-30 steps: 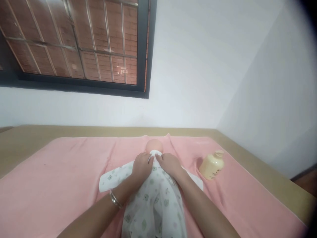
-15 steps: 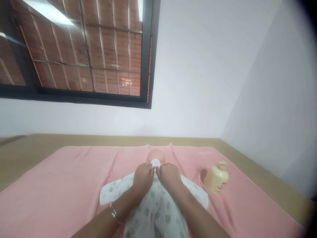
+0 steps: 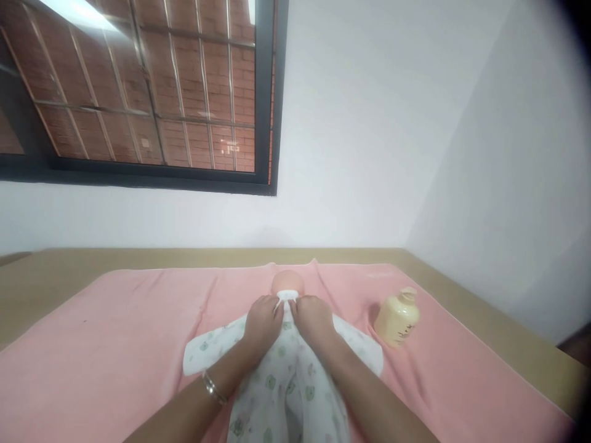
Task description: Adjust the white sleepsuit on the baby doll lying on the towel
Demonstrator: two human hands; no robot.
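A baby doll (image 3: 289, 283) lies on its back on a pink towel (image 3: 115, 344), head toward the wall, dressed in a white printed sleepsuit (image 3: 281, 381). My left hand (image 3: 263, 320) and my right hand (image 3: 314, 317) rest side by side on the doll's chest. The fingers of both pinch the sleepsuit's white collar just under the chin. A bracelet circles my left wrist. The doll's body below the chest is hidden under the cloth and my forearms.
A cream lotion bottle (image 3: 397, 317) lies on the towel to the right of the doll. The towel covers a tan surface (image 3: 41, 271) that meets white walls at the back and right. A dark-framed window (image 3: 138, 92) shows a brick wall.
My hands have stayed at the doll's collar, fingers shifting slightly. The view bobbed up and down as my head moved.
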